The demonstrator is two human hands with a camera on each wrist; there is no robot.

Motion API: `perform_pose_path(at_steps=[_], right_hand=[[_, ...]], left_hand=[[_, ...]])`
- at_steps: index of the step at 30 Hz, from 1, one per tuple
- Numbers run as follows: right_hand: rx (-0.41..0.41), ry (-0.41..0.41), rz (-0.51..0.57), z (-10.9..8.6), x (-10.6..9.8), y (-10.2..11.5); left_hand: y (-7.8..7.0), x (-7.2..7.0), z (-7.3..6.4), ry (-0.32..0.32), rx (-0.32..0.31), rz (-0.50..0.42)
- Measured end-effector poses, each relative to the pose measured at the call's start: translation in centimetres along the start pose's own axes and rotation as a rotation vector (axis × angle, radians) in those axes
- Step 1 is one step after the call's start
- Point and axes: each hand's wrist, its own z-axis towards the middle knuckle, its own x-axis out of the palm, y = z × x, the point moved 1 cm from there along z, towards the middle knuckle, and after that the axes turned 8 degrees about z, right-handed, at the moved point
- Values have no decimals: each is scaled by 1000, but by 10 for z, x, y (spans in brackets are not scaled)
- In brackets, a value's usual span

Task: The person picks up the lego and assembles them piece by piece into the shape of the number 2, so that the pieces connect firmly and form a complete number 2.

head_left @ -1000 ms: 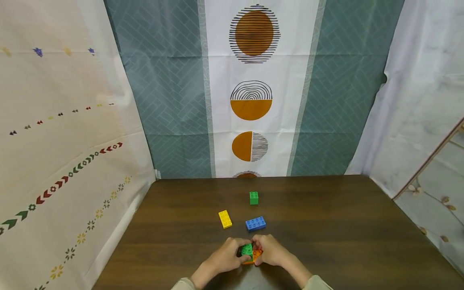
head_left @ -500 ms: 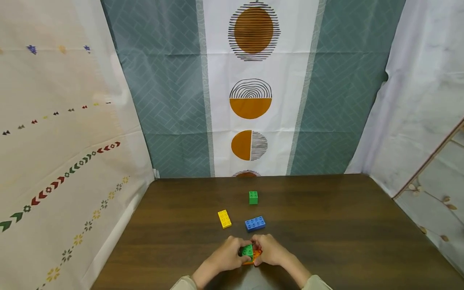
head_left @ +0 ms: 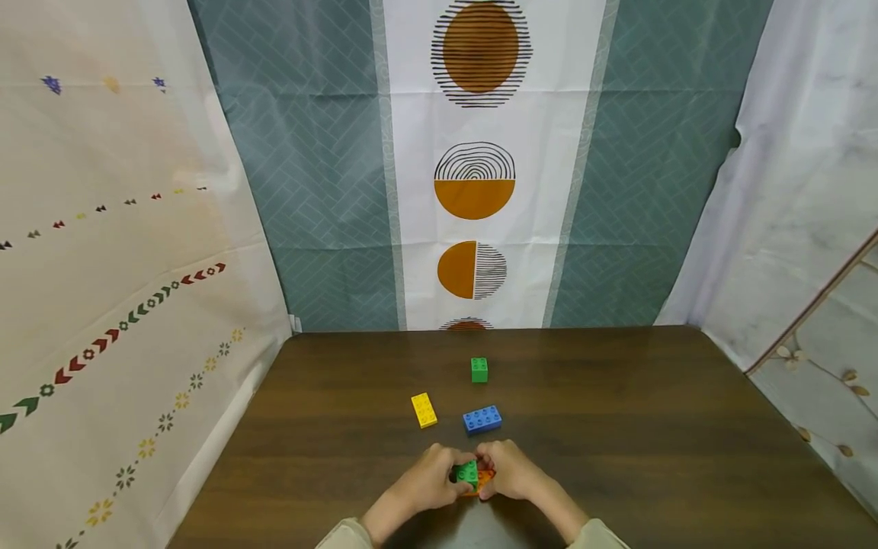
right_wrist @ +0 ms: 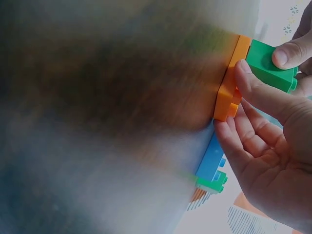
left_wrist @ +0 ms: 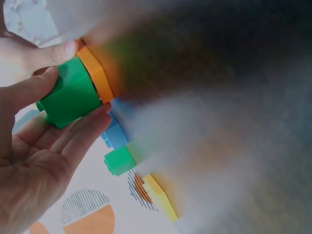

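Observation:
Near the front of the table, my left hand (head_left: 434, 479) holds a green toy brick (head_left: 467, 474) between thumb and fingers. That brick sits on one end of a flat orange brick (right_wrist: 228, 87), whose bare studs show at the other end in the right wrist view. My right hand (head_left: 513, 471) pinches the orange brick's free end, thumb on one side and fingers on the other. In the left wrist view, a thin dark line shows between the green brick (left_wrist: 73, 92) and the orange one (left_wrist: 97, 73). Both hands cover parts of the two bricks.
Just beyond the hands lies a blue brick (head_left: 482, 419) with two rows of studs. To its left is a thin yellow brick (head_left: 424, 410). A second green brick (head_left: 479, 370) stands farther back on the dark wooden table (head_left: 617, 427). Patterned cloths (head_left: 480, 229) hang around the table.
Both hands keep the same hold on the green and orange bricks, almost still. The head view has tilted down slightly.

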Motion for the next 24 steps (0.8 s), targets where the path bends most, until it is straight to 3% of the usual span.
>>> perform_pose_path(at_steps=[14,24], right_hand=[[-4,3,-11,3,-3,4],[-10,10,14,-2,-1,-1]], left_hand=[[6,-1,-3,-76,28,-48],[4,4,-5,-51,5,-35]])
